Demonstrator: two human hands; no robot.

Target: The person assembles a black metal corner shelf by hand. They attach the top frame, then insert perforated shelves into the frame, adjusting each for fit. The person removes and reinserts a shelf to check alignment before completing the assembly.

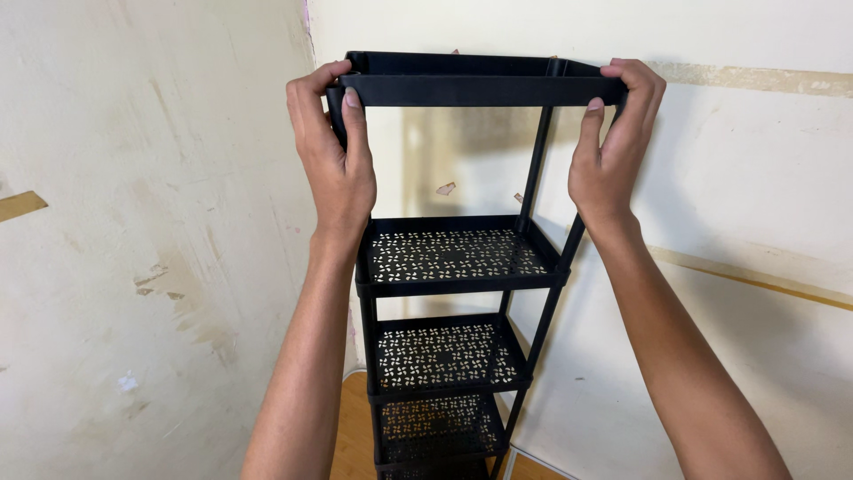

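Scuffed cream walls meet in a corner behind one black rack (453, 267): four trays counted, three perforated ones stacked below the hands, plus the top tray (480, 84) at hand height on thin black posts. Left hand (333, 151) grips that tray's left front corner, fingers over the rim, thumb on its front. Right hand (613, 142) clasps the right corner likewise.

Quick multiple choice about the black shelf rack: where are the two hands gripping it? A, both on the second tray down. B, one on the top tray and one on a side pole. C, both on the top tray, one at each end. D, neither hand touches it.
C: the left hand and the right hand each clasp an end of the top tray, above the perforated lower shelves.
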